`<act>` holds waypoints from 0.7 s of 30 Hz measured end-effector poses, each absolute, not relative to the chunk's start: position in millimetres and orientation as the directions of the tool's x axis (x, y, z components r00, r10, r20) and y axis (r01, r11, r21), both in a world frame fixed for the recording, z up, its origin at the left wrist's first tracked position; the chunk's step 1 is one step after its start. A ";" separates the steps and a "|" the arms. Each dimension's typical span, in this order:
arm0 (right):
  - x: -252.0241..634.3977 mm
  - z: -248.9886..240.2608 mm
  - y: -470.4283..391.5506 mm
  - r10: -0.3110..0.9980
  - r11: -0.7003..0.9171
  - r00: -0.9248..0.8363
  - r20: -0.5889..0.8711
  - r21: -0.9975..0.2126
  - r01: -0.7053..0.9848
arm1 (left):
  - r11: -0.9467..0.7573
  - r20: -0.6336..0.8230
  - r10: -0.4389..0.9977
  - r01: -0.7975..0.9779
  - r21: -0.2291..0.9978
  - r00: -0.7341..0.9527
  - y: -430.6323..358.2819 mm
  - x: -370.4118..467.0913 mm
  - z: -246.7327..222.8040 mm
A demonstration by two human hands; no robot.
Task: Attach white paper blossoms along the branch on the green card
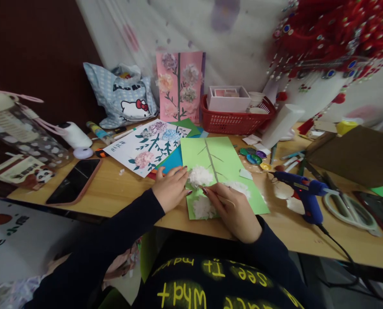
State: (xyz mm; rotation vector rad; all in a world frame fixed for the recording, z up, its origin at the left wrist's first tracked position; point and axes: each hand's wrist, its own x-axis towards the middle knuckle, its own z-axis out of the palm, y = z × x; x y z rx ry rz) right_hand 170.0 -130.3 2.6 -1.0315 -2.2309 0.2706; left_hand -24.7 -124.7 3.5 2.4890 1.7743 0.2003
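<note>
- Your left hand (171, 187) lies flat, palm down, on the left edge of the green sheet (223, 171), fingers spread and empty; its fingertips touch the upper white paper tuft (200, 176).
- Your right hand (234, 210) pinches a thin stick (217, 195) between thumb and forefinger, a narrow grip closed on the stick.
- The stick's long axis runs left to right, its free tip pointing left toward the gap between the upper tuft and the lower white tuft (203, 207).
- So the tufts lie just left of your right grip, and just right of your left palm; both hands are close, the left one touching.
- The sheet's drawn stem (211, 161) runs near to far, crossing the stick's line.
- The blue glue gun (302, 191) stands on the tabletop (120, 193), well apart to the right, nearer your right hand.
</note>
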 end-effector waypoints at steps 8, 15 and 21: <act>163.1 4.0 -127.6 0.810 0.584 -0.406 0.422 -0.526 0.618 | -0.311 0.040 0.950 0.939 0.148 0.308 -123.9 -26.6 5.5; 165.4 7.3 -132.5 0.883 0.466 -0.196 0.427 -0.741 0.484 | -0.317 0.049 0.948 0.936 0.153 0.314 -123.3 -27.5 4.9; 175.7 14.6 -137.3 0.872 0.459 -0.042 0.488 -0.782 0.421 | -0.319 0.039 0.948 0.935 0.157 0.317 -122.0 -30.0 8.7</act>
